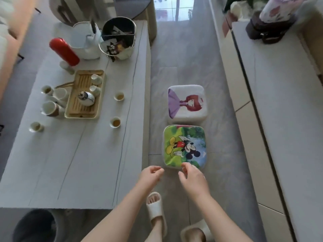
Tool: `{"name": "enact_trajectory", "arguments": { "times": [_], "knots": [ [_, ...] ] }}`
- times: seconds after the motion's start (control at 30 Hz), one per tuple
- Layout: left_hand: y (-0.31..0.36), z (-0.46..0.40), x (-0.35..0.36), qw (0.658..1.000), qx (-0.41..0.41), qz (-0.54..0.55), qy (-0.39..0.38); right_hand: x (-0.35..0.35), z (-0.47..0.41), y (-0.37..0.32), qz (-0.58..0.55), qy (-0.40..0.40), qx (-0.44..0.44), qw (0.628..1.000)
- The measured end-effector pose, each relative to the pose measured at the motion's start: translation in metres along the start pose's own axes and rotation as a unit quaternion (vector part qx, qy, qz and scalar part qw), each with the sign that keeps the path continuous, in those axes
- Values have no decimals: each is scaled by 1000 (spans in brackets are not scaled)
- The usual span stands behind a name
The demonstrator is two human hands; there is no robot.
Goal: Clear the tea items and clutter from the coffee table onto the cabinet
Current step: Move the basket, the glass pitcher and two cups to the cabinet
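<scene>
On the grey coffee table (73,163) lies a bamboo tea tray (83,95) carrying a white teapot (86,98) and two small cups. Several more small tea cups stand around it, one at the tray's right (119,96), one nearer me (115,122) and one at the left front (36,126). A red flask (63,51), a white holder (85,44) and a shiny bucket (118,39) of clutter stand at the far end. My left hand (151,174) and my right hand (192,179) hover empty over the floor, fingers loosely curled. The cabinet (283,105) runs along the right.
Two cushioned stools stand on the floor between table and cabinet: a cartoon-mouse one (185,145) just beyond my hands and a white one (187,102) behind it. A vase on a dark stand (272,23) sits on the cabinet's far end. A dark bin (35,226) stands below the table's near corner.
</scene>
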State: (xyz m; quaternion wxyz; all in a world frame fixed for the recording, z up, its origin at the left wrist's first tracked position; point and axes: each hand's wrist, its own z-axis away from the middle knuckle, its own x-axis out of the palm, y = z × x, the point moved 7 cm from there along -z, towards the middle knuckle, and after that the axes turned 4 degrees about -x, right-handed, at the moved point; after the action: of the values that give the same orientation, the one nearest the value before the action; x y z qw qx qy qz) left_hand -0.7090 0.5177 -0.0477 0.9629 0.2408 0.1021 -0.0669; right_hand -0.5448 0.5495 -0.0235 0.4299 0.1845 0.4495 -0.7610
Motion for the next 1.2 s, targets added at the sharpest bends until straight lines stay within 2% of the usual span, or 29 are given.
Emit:
{"name": "enact_trajectory", "arguments": {
  "times": [0.37,0.7,0.87,1.2],
  "knots": [
    [-40,-13,-170,987,-32,114,113,66,-54,-172,82,-66,-123,987],
    [-60,-51,-231,962,-66,207,164,113,-131,-241,166,-128,-178,961],
    [-40,-101,-241,967,-50,166,188,118,-200,-247,190,-127,-177,957],
    [18,-225,-231,979,13,58,193,132,-354,-264,194,-54,-184,962]
  ]
}}
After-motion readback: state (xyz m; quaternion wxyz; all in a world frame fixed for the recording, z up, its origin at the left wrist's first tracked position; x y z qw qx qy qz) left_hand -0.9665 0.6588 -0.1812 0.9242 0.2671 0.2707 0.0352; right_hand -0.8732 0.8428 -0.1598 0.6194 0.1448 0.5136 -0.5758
